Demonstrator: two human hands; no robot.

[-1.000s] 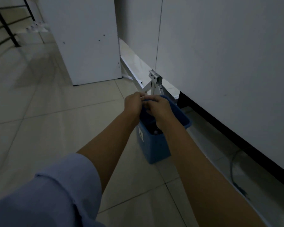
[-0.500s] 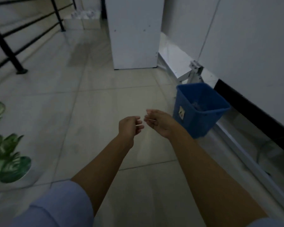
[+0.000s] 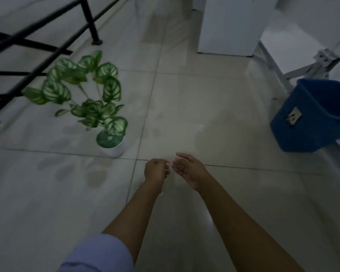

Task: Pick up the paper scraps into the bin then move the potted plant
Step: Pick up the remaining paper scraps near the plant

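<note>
Paper scraps are nowhere on the tiled floor (image 3: pixel 185 107) that I can see, so binning looks finished. Left hand (image 3: pixel 155 170) is loosely curled, right hand (image 3: pixel 186 169) open, neither grip holding anything. Blue bin (image 3: pixel 310 116) stands well right; potted plant (image 3: pixel 90 99) waits untouched by the railing (image 3: pixel 37 46).

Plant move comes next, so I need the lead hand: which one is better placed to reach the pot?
Left hand, probably: the potted plant stands ahead on its side, while the right hand is toward the blue bin.
</note>
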